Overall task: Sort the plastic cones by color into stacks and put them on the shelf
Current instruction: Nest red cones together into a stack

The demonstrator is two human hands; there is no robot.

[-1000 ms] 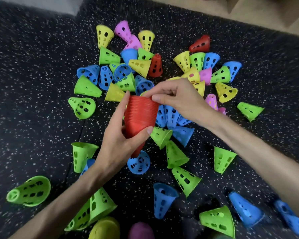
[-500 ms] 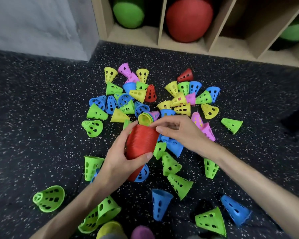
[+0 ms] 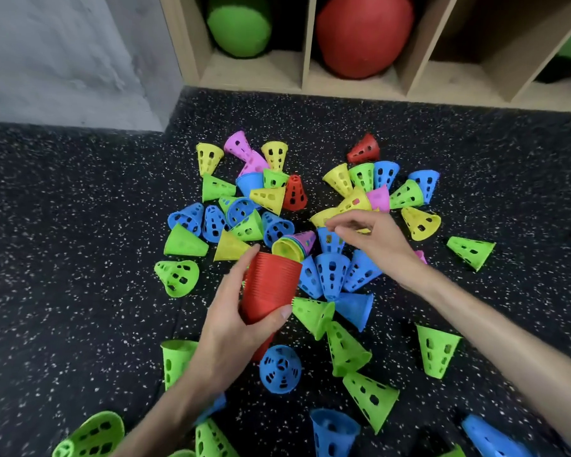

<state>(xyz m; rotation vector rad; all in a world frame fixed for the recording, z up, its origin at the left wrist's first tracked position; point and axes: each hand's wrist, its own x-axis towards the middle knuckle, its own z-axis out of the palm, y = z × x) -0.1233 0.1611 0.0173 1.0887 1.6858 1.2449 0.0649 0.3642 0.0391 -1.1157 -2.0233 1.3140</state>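
Holding red stack (image 3: 271,288) in left hand (image 3: 231,328) grip; right hand (image 3: 373,239) loose, empty. Two red cones (image 3: 363,149) loose; other colors unsorted; shelf (image 3: 254,72) without cones.

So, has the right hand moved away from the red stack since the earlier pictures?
Yes. The right hand has left the rim of the red stack and now sits farther out, over the yellow cones, toward the shelf.

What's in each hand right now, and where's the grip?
The left hand grips the red cone stack around its middle. The right hand holds nothing, fingers loosely curled above the pile.
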